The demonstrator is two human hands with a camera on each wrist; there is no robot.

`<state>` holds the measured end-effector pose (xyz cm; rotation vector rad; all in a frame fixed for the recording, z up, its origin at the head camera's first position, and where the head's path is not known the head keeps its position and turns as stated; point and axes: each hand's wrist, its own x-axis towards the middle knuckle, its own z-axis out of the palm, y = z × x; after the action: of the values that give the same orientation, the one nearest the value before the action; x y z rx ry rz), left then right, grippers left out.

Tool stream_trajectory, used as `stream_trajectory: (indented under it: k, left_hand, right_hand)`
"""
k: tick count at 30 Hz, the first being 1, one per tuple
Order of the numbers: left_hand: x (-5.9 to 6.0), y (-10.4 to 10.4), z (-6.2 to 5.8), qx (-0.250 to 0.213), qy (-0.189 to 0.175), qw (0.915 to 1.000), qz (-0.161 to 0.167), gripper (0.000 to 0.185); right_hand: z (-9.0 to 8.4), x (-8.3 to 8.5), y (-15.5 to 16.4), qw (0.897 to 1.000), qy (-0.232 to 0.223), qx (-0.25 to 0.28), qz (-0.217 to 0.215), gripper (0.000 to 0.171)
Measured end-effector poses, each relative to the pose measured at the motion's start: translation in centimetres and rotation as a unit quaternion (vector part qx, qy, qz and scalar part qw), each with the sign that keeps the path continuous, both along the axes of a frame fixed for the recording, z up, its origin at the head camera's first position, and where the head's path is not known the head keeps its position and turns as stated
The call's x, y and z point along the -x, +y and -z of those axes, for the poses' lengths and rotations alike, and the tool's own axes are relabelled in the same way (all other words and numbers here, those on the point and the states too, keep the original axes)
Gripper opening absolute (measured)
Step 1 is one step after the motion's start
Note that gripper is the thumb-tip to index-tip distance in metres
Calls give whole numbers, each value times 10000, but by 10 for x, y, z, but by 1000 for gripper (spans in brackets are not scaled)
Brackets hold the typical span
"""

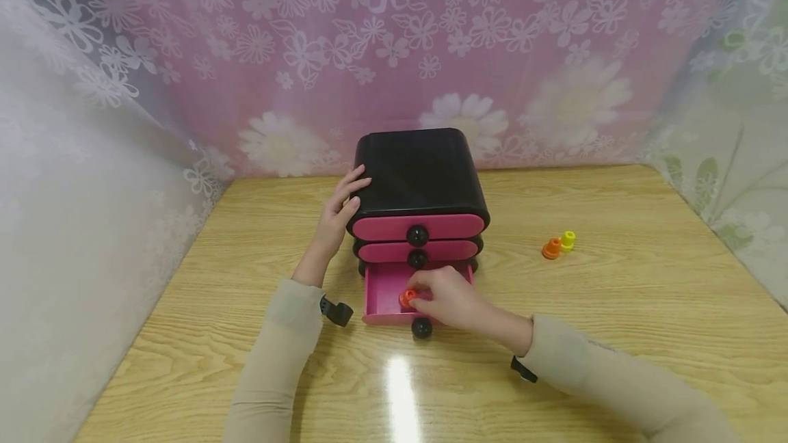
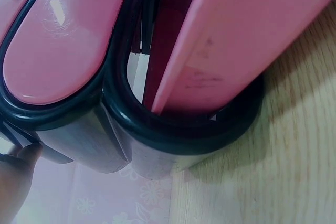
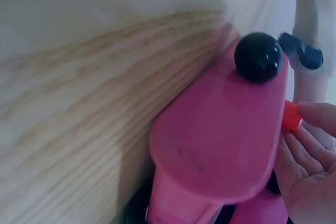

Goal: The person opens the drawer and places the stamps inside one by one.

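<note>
A small black drawer cabinet with pink drawer fronts stands on the table. Its bottom drawer is pulled out, while the two above it are closed. My right hand reaches into that drawer and pinches a small red stepped cone-shaped piece between thumb and fingers. In the right wrist view, the drawer front partly hides the red piece. My left hand rests against the cabinet's left side, fingers extended toward its top edge; only part of this hand shows in the left wrist view.
To the right of the cabinet, an orange cone-shaped piece and a yellow one stand close together on the wooden table. A flowered curtain hangs behind the table. The open drawer's black knob juts toward me.
</note>
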<state>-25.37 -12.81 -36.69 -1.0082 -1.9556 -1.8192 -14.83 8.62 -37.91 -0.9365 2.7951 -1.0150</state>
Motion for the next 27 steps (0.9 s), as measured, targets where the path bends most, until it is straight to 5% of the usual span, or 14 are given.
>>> stream_trajectory:
  k: [6, 13, 27]
  left_hand:
    - [1, -1, 1, -19, 50, 10000, 20, 61]
    - [-3, -1, -3, 82, 31, 10000, 29, 36]
    - [-3, 0, -2, -25, 186, 9998, 74, 42]
  right_hand:
    - [3, 1, -14, 9998, 101, -122, -115, 11]
    - [11, 5, -25, 9962, 540, -610, -293, 4]
    - [12, 15, -35, 9945, 477, -907, -210, 8]
